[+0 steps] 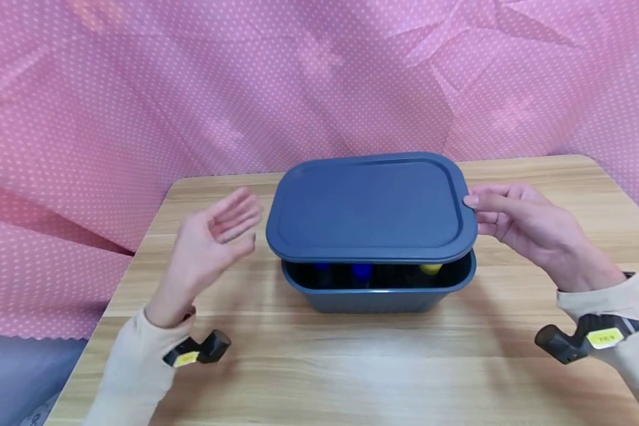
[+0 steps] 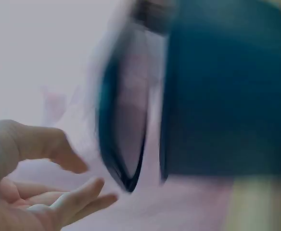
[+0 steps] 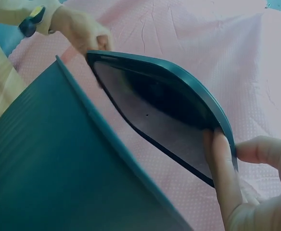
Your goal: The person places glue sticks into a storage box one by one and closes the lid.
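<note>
A dark blue lid [image 1: 373,207] hangs above a matching blue box [image 1: 373,300], leaving a gap along the front. My right hand [image 1: 532,228] pinches the lid's right edge; in the right wrist view its thumb is outside and its fingers [image 3: 222,168] lie on the underside. Left of the lid, apart from it in the head view, is my left hand [image 1: 207,242], its fingers loosely bent with nothing between them. Inside the box, blue tops [image 1: 361,271] and a yellow top [image 1: 431,268] show; the rest of the contents is hidden by the lid and shadow.
The box stands on a wooden table [image 1: 319,367]. Pink dotted cloth [image 1: 298,77] hangs behind the table and along its sides. Each wrist wears a black camera mount [image 1: 580,340] with a yellow label.
</note>
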Motion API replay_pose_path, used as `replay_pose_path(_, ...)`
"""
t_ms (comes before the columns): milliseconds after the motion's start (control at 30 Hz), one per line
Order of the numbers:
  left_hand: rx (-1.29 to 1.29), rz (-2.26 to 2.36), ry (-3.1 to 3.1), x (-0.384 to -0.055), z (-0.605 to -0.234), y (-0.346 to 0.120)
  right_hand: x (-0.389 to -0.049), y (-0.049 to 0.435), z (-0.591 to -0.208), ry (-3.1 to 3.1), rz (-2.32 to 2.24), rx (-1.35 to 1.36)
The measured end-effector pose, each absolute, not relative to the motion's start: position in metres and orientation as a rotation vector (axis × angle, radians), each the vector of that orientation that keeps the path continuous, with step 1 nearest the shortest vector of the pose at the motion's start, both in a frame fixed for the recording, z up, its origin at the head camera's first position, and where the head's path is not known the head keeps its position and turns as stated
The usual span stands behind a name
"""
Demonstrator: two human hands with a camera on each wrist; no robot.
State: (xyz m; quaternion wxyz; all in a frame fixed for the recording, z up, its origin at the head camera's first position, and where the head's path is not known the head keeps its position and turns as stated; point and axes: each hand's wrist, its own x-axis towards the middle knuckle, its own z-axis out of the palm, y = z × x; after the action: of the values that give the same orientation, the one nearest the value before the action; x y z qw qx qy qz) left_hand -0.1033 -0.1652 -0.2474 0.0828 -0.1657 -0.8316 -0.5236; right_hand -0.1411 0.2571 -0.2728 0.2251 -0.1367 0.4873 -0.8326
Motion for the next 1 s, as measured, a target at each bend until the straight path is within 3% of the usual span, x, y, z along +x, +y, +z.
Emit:
replay_pose_path(100,-0.316,-2.156,-2.410,-0.116,-0.252,-0.174,-0.140,0.260,-0.278,1.368,-2.267,-0.408)
replay_pose_path(300,-0.373,-2.462,-2.274,-0.133,-0.274,-0.181,-0.139,0.262,-0.286,1.322,-2.241,-0.446)
replay_pose_path(667,-0.274,-2.473,-2.261,-0.136,-0.285,-0.171,-0.138,0.268,-0.295,1.381,-2.299,-0.500)
replay_pose_path(1000,-0.216,-2.442,-2.296,-0.134,-0.289,-0.168,-0.127,0.262,-0.292,2.050,-2.038,-0.370)
